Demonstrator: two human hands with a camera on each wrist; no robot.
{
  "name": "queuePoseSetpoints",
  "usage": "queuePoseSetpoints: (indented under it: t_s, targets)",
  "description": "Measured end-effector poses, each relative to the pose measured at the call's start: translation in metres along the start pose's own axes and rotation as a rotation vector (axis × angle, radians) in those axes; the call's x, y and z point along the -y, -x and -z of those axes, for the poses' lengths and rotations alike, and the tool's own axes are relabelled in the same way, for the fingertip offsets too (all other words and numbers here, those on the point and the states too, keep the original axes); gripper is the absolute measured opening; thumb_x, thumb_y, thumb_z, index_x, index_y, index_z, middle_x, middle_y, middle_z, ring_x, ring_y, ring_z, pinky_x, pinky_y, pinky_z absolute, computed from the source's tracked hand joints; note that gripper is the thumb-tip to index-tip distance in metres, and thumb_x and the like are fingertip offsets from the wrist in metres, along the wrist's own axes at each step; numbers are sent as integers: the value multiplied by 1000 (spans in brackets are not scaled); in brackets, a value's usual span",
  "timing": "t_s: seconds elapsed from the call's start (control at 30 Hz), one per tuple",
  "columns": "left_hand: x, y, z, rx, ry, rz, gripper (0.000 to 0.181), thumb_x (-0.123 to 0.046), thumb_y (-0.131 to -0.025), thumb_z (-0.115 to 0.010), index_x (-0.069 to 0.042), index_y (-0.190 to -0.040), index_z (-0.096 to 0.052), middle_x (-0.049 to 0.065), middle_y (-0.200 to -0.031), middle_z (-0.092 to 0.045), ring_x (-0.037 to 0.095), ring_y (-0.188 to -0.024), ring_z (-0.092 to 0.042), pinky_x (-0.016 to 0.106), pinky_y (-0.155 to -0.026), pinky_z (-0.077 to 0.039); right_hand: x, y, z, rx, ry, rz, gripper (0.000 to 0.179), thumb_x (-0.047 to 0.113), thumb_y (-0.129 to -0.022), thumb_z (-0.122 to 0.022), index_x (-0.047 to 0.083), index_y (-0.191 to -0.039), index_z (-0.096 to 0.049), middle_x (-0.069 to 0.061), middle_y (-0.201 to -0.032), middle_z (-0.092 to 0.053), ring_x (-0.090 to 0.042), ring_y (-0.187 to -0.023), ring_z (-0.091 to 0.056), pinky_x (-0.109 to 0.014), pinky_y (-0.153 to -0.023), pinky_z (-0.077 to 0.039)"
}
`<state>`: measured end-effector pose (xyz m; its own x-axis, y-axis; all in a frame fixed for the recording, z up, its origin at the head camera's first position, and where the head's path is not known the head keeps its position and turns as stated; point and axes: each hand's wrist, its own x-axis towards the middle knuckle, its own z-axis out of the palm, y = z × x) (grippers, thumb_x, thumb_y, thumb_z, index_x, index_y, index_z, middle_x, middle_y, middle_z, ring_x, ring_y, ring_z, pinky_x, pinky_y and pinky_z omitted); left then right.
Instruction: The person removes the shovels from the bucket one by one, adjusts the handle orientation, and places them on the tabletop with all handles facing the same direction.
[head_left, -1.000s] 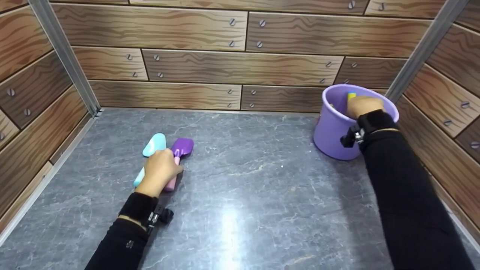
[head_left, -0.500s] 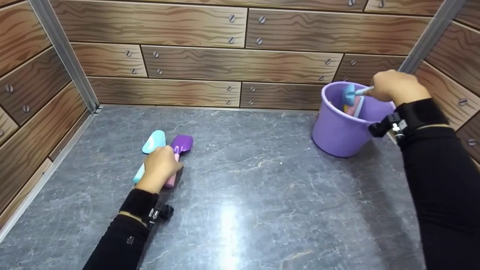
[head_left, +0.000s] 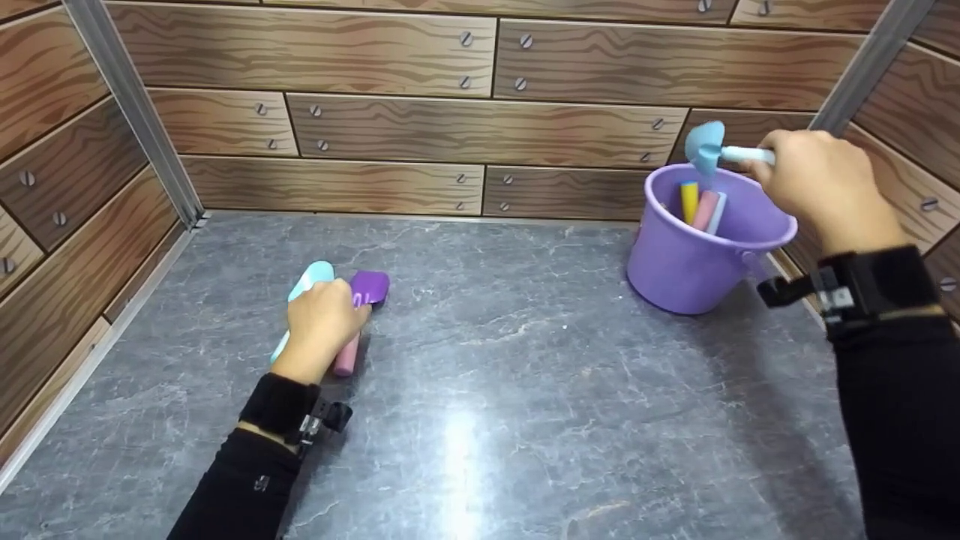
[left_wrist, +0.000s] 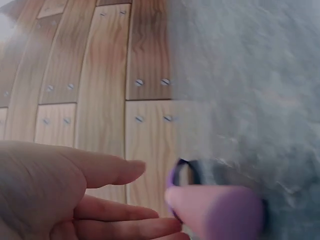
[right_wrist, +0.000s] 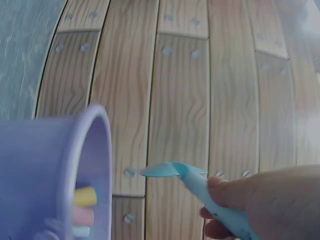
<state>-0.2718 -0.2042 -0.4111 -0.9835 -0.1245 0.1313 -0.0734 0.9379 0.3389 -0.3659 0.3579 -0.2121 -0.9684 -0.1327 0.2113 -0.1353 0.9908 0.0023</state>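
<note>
My right hand point(head_left: 821, 180) holds a small light-blue toy tool with a flared, curved head point(head_left: 706, 146) by its handle. That head hangs over the rim of a purple bucket point(head_left: 675, 270). Inside the bucket are yellow point(head_left: 689, 201), pink point(head_left: 706, 210) and pale-blue point(head_left: 718, 214) handles. On the floor at the left lies a toy shovel with a purple blade point(head_left: 370, 287) and pink handle point(left_wrist: 225, 212). A light-blue shovel point(head_left: 316, 274) lies beside it, partly hidden by my left hand point(head_left: 322, 319). In the left wrist view, this hand's thumb and fingers extend fairly straight beside the pink handle.
Wood-plank-patterned walls point(head_left: 390, 127) enclose the grey marbled floor point(head_left: 487, 322) at the back and both sides. The bucket stands in the back right corner, near the metal corner strip point(head_left: 855, 71).
My right hand has come up out of the bucket and moved right, lifting the light-blue tool above the rim. The left hand has shifted only slightly among the two shovels.
</note>
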Motion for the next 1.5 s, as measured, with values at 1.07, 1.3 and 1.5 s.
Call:
queuePoseSetpoints:
  t_s: [1.07, 1.3, 1.5]
  targets:
    - [-134, 40, 14, -35, 910, -453, 40, -19, -112, -78, 4, -146, -77, 24, -149, -80, 41, -138, -78, 54, -117, -67, 222, 111, -117, -563, -729, 274, 27, 5, -107, -82, -8, -130, -77, -24, -115, -83, -38, -96, -76, -57, -92, -67]
    - [-147, 42, -10, 267, 1395, -521, 88, -57, -109, -74, 7, -168, -56, 25, -174, -62, 35, -160, -65, 52, -137, -51, 244, 132, -126, -442, -901, 335, 21, 2, -109, -79, -7, -129, -78, -19, -113, -83, -23, -93, -71, -35, -86, -62]
    - [-148, 43, -23, 273, 1617, -514, 105, -71, -92, -80, 9, -160, -63, 15, -165, -73, 12, -141, -74, 45, -130, -52, 251, 138, -126, -279, -1140, 295, 19, 1, -113, -72, -7, -130, -75, -14, -97, -74, -6, -75, -58, -21, -67, -52]
